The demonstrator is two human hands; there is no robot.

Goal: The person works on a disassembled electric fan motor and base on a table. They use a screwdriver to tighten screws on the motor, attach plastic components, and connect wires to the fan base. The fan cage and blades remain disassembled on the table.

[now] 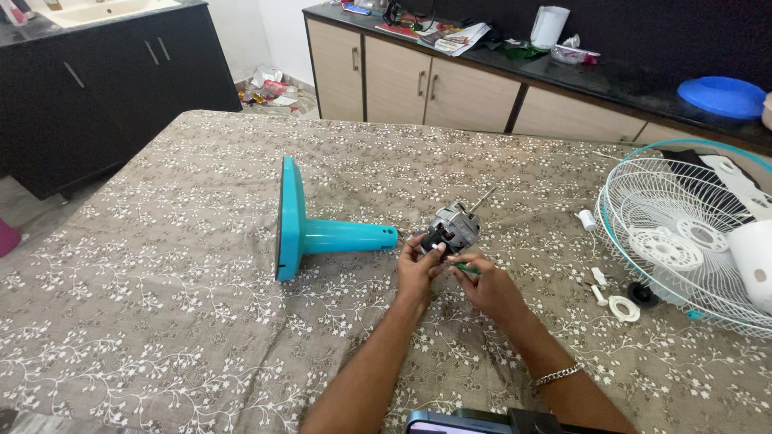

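Note:
A grey fan motor (pixel 456 227) with a thin metal shaft lies on the patterned tablecloth (pixel 185 289). My left hand (pixel 416 269) grips the motor's black rear part with its fingertips. My right hand (pixel 489 283) holds a green-handled screwdriver (pixel 466 266) against the same spot. A turquoise fan stand (pixel 310 229) lies on its side just left of the motor, its tube end pointing toward my hands.
A white fan guard with a turquoise rim (pixel 683 233) lies at the right, with small white plastic parts (pixel 611 297) and a black knob (pixel 642 292) beside it. Cabinets and a dark counter with a blue bowl (pixel 721 96) stand behind. A phone (pixel 450 422) sits at the near edge.

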